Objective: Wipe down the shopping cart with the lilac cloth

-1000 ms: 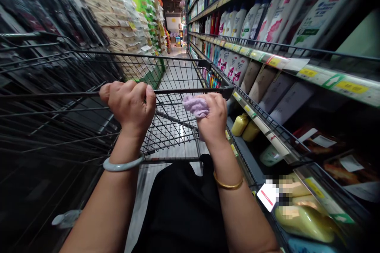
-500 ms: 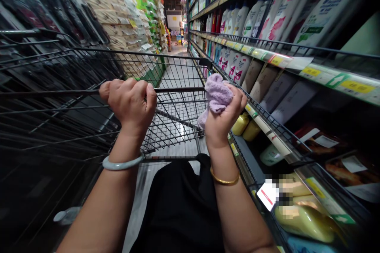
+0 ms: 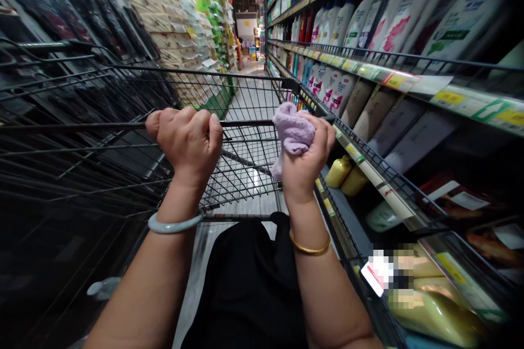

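My left hand (image 3: pixel 186 142) is wrapped round the dark handlebar (image 3: pixel 249 123) of a black wire shopping cart (image 3: pixel 245 76), with a pale bangle at the wrist. To its right, my right hand (image 3: pixel 313 144) is closed on a crumpled light purple cloth (image 3: pixel 293 128), part of which hangs down beside the wrist. The fist sits at the right end of the same bar. Whether its fingers also grip the bar is hidden by the cloth. Through the wires of the basket the floor shows.
Close on the right runs a shelf (image 3: pixel 364 70) of shampoo bottles (image 3: pixel 403 8), with gold bottles (image 3: pixel 438 313) lower down. Along the left hang dark packaged goods (image 3: pixel 82 16), then stacked beige packs (image 3: pixel 164 27) and green packs (image 3: pixel 204 0). An aisle floor (image 3: pixel 245 90) stretches ahead.
The left hand sits slightly further right in view and the right hand slightly further left. The shelves and goods have shifted a little to the right. Both grips look the same.
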Demonstrator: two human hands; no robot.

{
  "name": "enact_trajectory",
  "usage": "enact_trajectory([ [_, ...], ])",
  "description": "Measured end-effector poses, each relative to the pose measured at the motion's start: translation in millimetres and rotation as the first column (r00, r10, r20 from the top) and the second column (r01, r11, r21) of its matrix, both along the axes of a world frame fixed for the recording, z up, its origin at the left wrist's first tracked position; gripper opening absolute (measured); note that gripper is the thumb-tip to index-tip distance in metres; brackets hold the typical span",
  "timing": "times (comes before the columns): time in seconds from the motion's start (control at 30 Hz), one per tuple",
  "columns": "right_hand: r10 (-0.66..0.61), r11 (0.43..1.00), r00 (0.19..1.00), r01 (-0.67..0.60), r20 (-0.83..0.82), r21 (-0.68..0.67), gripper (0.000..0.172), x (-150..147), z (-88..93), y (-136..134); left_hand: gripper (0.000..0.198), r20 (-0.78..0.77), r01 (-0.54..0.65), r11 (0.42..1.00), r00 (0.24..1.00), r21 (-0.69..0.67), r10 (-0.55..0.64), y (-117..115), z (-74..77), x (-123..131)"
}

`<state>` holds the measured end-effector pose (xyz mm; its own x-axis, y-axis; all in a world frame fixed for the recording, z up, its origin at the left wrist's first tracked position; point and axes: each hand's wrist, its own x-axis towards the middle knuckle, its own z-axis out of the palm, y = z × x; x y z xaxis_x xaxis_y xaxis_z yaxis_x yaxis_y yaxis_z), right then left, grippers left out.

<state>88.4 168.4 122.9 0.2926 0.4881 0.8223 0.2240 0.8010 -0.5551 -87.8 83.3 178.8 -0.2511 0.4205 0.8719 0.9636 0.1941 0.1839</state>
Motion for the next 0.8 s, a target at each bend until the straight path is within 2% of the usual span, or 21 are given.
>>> enact_trajectory([
  [0.1,0.007,1.0,0.997,-0.008,0.078,0.015,0.036,-1.9,-1.5,-3.5,0.035,0.006,0.001,1.0,1.0,0.002,-0.001,0.4,-0.5,-0.9],
  [0.27,0.182,0.982,0.941,-0.191,0.286,0.004,0.027,-11.9,0.0,-21.8,0.036,-0.05,-0.033,0.999,0.998,0.015,0.034,1.5,-2.3,-4.4],
  [0.37,0.198,0.979,0.959,-0.202,0.204,0.003,0.026,-5.3,0.9,-19.4,0.037,-0.061,-0.039,0.999,0.997,0.004,0.039,1.4,-2.3,-4.7],
  [0.47,0.119,0.993,0.989,-0.117,0.088,-0.023,0.028,5.0,-0.6,-10.1,0.037,-0.032,-0.016,1.0,0.999,0.004,0.016,1.1,-1.3,-3.9],
  [0.57,0.077,0.996,0.987,-0.07,0.144,-0.053,0.029,7.4,-4.4,-5.7,0.038,0.003,0.003,1.0,1.0,0.005,-0.003,1.0,0.2,-3.2],
  [0.67,0.14,0.99,0.957,-0.132,0.253,-0.048,0.029,2.9,-7.5,-7.3,0.038,0.003,-0.005,1.0,1.0,0.003,0.005,1.2,1.1,-2.8],
  [0.8,0.172,0.985,0.967,-0.171,0.189,-0.024,0.029,3.8,-6.4,-6.0,0.037,-0.011,-0.023,1.0,1.0,-0.005,0.023,1.4,0.7,-2.7],
])
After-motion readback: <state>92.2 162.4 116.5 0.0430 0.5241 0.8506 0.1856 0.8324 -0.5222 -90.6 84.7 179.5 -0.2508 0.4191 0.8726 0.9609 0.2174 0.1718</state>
